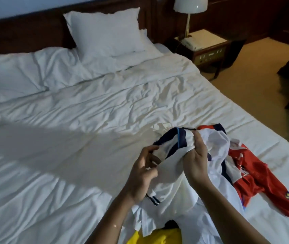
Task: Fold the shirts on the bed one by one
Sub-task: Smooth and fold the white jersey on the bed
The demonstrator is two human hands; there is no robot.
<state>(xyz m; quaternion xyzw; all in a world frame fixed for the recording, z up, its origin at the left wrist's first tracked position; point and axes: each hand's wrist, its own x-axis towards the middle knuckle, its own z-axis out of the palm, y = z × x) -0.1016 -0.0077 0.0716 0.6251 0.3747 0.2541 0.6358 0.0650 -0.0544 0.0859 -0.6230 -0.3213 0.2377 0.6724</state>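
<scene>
White jersey shirt with navy and light-blue trim (175,175): bunched, lifted over the near right part of the bed with crumpled white sheets (69,138), lower folds lying on the sheet.
Left hand (143,175): grip curled, pinching the navy-edged fabric.
Right hand (197,161): grip closed round a gathered white fold at the top.
Shiny red shirt with white panels (252,178): crumpled on the sheet, just right of the white one, partly beneath it.
Yellow garment (155,236): at the near edge, partly under the white shirt.
White pillows (105,32): at the headboard.
White-shaded lamp (190,5): beyond the bed's far right corner.
</scene>
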